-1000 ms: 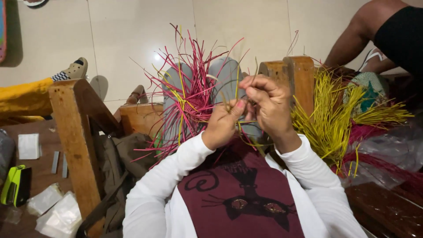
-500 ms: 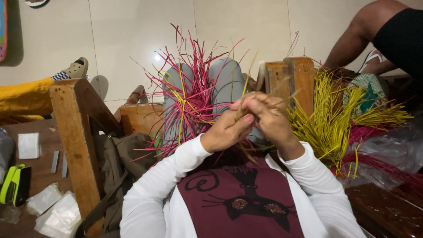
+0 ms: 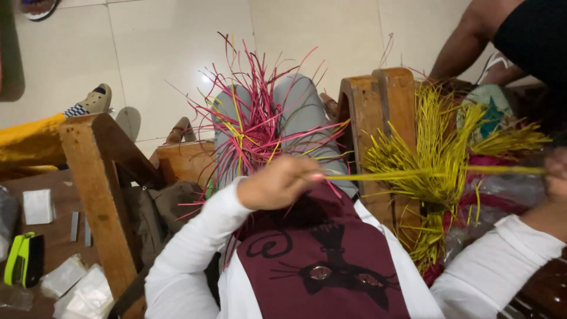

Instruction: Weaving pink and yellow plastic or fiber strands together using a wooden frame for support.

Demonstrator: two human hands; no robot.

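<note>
Left hand: closed, pinching yellow strand | Right hand: grips strand's far end | Pink weaving: on lap

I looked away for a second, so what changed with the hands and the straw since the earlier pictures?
The right hand swung out to the right, drawing a yellow strand taut from the left hand, which moved slightly left and kept pinching it. Earlier both hands were together over the lap. The pink and yellow woven piece and the yellow straw bundle stayed put.
</note>
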